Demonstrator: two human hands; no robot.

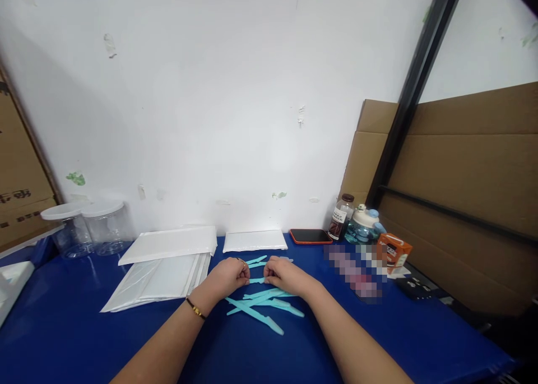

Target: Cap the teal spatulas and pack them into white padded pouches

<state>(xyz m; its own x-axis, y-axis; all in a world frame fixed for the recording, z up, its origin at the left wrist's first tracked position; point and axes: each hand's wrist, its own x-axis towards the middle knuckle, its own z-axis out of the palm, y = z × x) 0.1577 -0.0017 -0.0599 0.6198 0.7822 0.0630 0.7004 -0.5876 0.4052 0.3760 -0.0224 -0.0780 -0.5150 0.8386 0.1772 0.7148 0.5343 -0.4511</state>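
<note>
My left hand [230, 274] and my right hand [286, 274] face each other over the blue table, fingers pinched. Between them a turquoise eyebrow razor [256, 281] lies level, one end in each hand. Two more turquoise razors [257, 259] show just beyond my fingers, partly hidden by them. Closer to me, several turquoise razors [254, 311] with pale, see-through blade covers lie crossed in a loose pile, partly under my right hand. A dark band with a gold bead circles my left wrist.
White padded envelopes [168, 277] are stacked at left, and another white packet [255, 241] lies by the wall. Two lidded clear jars [105, 230] stand far left. A phone [311, 236], brown-capped bottle [341, 216], water bottle [362, 225] and orange box [393, 252] sit at right.
</note>
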